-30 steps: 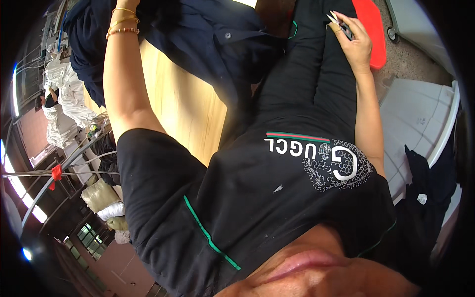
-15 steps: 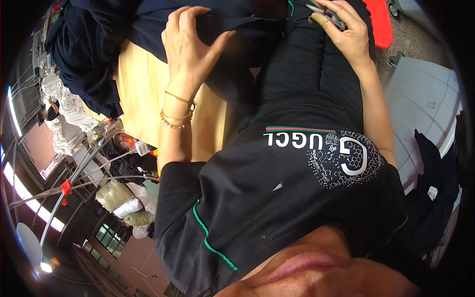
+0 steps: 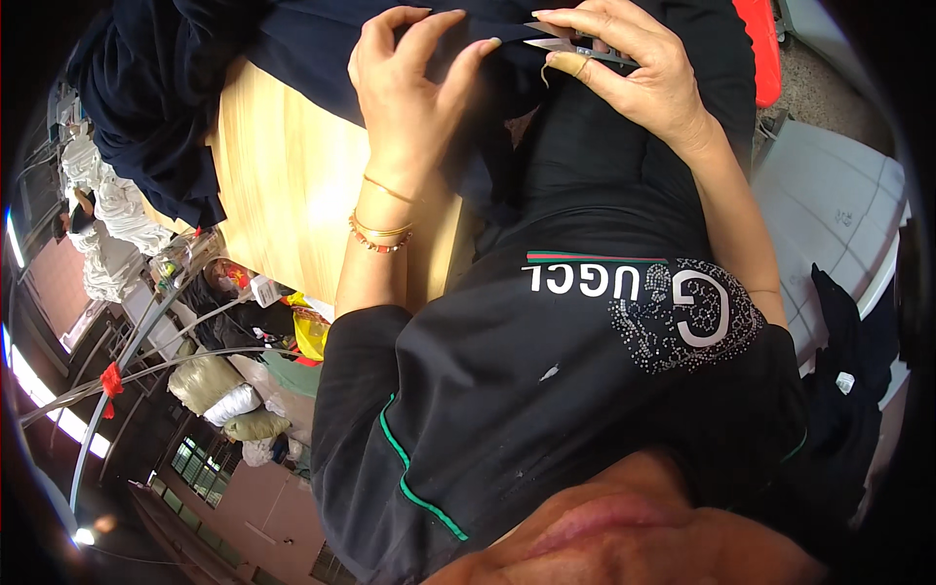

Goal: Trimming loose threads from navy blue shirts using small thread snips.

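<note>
My left hand (image 3: 414, 83), with bracelets at the wrist, is at the top centre. Its fingers curl over navy fabric (image 3: 507, 58), pinching part of it between thumb and fingers. In my right hand (image 3: 639, 73) is a small pair of metal thread snips (image 3: 552, 43). Their pointed blades are apart and aim left at the fabric beside my left thumb. A tan wrap (image 3: 569, 64) covers my right thumb, with a loose end hanging from it. The fabric's far part runs out of the top edge.
A pale wooden tabletop (image 3: 283, 156) lies at my left under a heap of navy cloth (image 3: 146, 127). To my right are a red plastic object (image 3: 760, 49), a whitish panel (image 3: 829, 195) and dark cloth (image 3: 843, 341). White bundles (image 3: 122, 214) and metal rods stand farther left.
My right hand has moved left and slightly down with the snips, toward my left hand. My left hand has shifted right, and its fingers have closed from a wide spread onto the fabric.
</note>
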Tool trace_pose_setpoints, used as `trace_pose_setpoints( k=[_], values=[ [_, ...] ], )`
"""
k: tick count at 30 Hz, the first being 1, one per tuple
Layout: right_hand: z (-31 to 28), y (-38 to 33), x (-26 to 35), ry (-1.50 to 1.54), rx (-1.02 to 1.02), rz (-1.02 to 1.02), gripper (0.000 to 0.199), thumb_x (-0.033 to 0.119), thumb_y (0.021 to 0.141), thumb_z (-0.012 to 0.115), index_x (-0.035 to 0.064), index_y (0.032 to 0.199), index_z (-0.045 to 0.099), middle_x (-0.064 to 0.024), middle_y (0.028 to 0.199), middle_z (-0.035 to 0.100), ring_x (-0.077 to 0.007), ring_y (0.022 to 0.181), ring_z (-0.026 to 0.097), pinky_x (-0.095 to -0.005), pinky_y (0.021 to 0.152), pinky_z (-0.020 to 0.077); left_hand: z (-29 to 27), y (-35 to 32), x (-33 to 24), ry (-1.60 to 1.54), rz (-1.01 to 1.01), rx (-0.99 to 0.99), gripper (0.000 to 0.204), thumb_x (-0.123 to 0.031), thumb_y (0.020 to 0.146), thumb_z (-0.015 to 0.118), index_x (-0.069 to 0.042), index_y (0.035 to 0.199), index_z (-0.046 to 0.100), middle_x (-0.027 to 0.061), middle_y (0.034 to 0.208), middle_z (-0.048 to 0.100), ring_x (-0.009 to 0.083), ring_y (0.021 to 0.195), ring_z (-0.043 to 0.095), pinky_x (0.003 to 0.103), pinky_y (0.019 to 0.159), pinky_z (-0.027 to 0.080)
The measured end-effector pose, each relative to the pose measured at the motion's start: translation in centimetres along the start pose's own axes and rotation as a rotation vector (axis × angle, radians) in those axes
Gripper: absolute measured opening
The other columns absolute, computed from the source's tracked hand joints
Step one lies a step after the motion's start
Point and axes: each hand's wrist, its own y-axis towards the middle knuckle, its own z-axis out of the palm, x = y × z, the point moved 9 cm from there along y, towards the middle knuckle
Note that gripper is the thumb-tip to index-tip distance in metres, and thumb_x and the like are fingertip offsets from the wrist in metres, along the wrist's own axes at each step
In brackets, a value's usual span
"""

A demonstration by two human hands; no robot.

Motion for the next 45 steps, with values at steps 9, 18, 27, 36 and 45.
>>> trace_pose_setpoints(
  k=[9, 18, 27, 36, 45],
  values=[
    [0.9, 0.7, 0.1, 0.022, 0.013, -0.020, 0.034, 0.001, 0.080, 0.080, -0.0033, 0.112, 0.071, -0.0102, 0.092, 0.066, -0.0166, 0.081, 0.066, -0.0257, 0.068, 0.0526, 0.2, -0.5, 0.8, -0.086, 0.011, -0.089, 0.018, -0.019, 0.085, 0.080, -0.012, 0.102, 0.079, 0.0046, 0.099, 0.064, 0.0164, 0.093, 0.064, 0.026, 0.081, 0.052],
    [1.8, 2.0, 0.4, 0.021, 0.094, 0.028, 0.031, 0.002, 0.081, 0.078, -0.0038, 0.111, 0.071, -0.0104, 0.090, 0.065, -0.0180, 0.077, 0.064, -0.0266, 0.066, 0.0508, -0.7, -0.4, 2.0, -0.619, -0.279, -0.117, 0.009, 0.006, 0.085, 0.073, 0.002, 0.094, 0.073, 0.0072, 0.098, 0.062, 0.0157, 0.093, 0.060, 0.025, 0.082, 0.048],
    [2.5, 3.1, 0.5, 0.377, -0.089, -0.299, 0.027, 0.009, 0.084, 0.075, -0.0036, 0.108, 0.071, -0.0134, 0.083, 0.063, -0.0244, 0.071, 0.063, -0.0322, 0.064, 0.0499, -0.3, -0.9, 3.6, -0.836, -0.399, -0.130, 0.009, 0.009, 0.087, 0.070, 0.002, 0.090, 0.070, 0.0041, 0.097, 0.064, 0.0113, 0.092, 0.060, 0.022, 0.083, 0.047],
    [3.2, 4.4, 2.5, 0.193, 0.008, -0.226, 0.021, 0.015, 0.086, 0.072, 0.0003, 0.100, 0.072, -0.0128, 0.080, 0.062, -0.0290, 0.071, 0.063, -0.0357, 0.064, 0.0504, 0.4, -1.5, 4.5, -0.993, -0.488, -0.123, 0.007, 0.008, 0.089, 0.068, 0.002, 0.092, 0.069, 0.0026, 0.097, 0.065, 0.0091, 0.091, 0.060, 0.020, 0.083, 0.047],
    [3.1, 4.3, 2.5, -0.292, 0.181, -0.099, 0.016, 0.014, 0.086, 0.070, 0.0031, 0.097, 0.073, -0.0117, 0.081, 0.063, -0.0276, 0.070, 0.063, -0.0352, 0.064, 0.0502, 0.6, -1.4, 4.8, -0.986, -0.504, -0.105, 0.007, 0.007, 0.088, 0.069, 0.001, 0.092, 0.068, 0.0051, 0.097, 0.065, 0.0114, 0.091, 0.060, 0.023, 0.081, 0.048]
  ],
)
